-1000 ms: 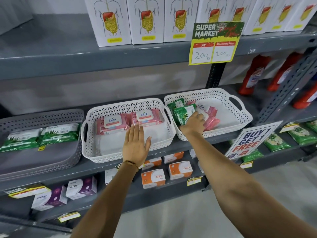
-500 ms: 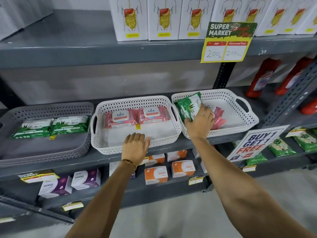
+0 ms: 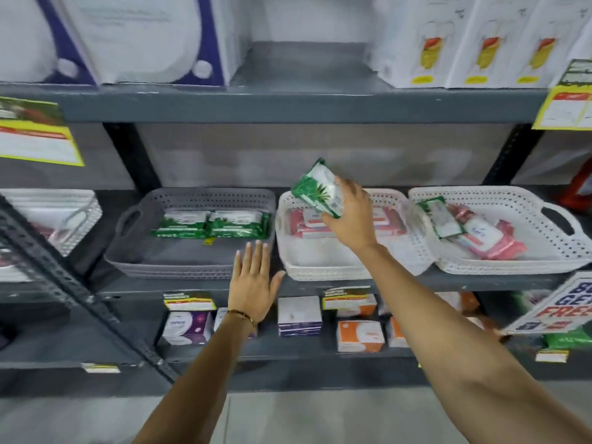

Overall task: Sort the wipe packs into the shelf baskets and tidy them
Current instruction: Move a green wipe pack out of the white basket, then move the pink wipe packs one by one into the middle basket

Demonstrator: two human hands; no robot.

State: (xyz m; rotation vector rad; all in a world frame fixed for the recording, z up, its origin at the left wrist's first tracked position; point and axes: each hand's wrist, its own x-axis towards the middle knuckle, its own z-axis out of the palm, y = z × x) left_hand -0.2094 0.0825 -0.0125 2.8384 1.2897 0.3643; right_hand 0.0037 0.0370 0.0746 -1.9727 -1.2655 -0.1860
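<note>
Above the middle basket (image 3: 320,270) our right hand (image 3: 349,219) grips a green pack (image 3: 317,187); our left hand (image 3: 253,280) hangs flat and empty; motion blur smears every label.

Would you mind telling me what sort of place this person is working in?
Most likely a supermarket aisle. Grey metal shelving carries rows of boxed goods, a yellow price sign hangs from a shelf edge, and a partly visible promotional sign ending in "FREE" hangs at the lower right.

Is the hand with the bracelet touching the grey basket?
Cannot tell. In the head view the left hand is open, its fingertips overlapping the grey perforated plastic basket front rim; no contact or gap shows plainly.
</note>
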